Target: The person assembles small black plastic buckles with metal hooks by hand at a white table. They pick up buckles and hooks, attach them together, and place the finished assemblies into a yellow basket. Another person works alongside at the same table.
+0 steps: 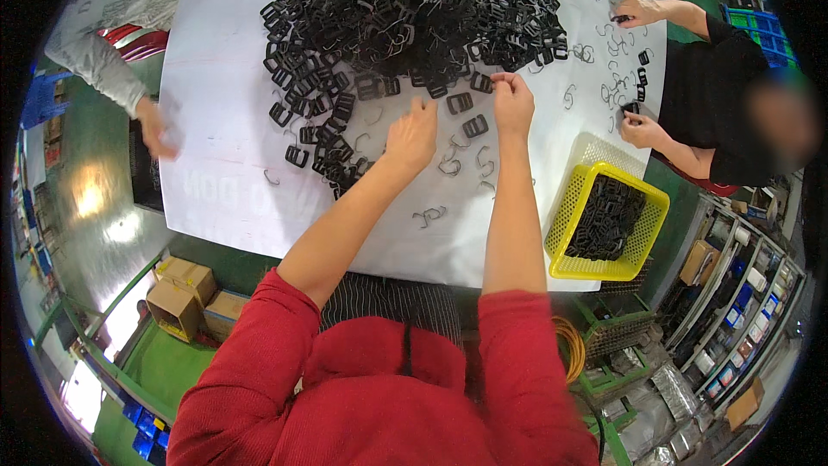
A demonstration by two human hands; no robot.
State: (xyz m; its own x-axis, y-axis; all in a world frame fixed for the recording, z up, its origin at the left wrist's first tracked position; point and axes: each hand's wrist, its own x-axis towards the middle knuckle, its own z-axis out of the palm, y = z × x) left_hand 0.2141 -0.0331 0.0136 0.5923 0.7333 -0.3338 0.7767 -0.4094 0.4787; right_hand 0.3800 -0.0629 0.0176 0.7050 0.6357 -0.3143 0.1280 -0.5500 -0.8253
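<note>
A large heap of black plastic buckles [388, 13] covers the far middle of the white-topped table [224, 121]. My right hand [514, 105] is at the heap's near edge, its thumb and forefinger pinched at the end of a black buckle [482, 82]. To its left, my left hand [412, 136] has its fingers drawn together; what they hold, if anything, I cannot make out. Two loose buckles [474, 127] lie between my hands. Thin curved dark strips [450, 160] are scattered on the table close to me.
A yellow plastic basket [561, 246] holding many black buckles stands at the table's right corner. Across the right side, a person in black handles buckles [642, 78] with both hands. Another person's hand [153, 128] is at the left edge. Cardboard boxes [183, 285] sit below left.
</note>
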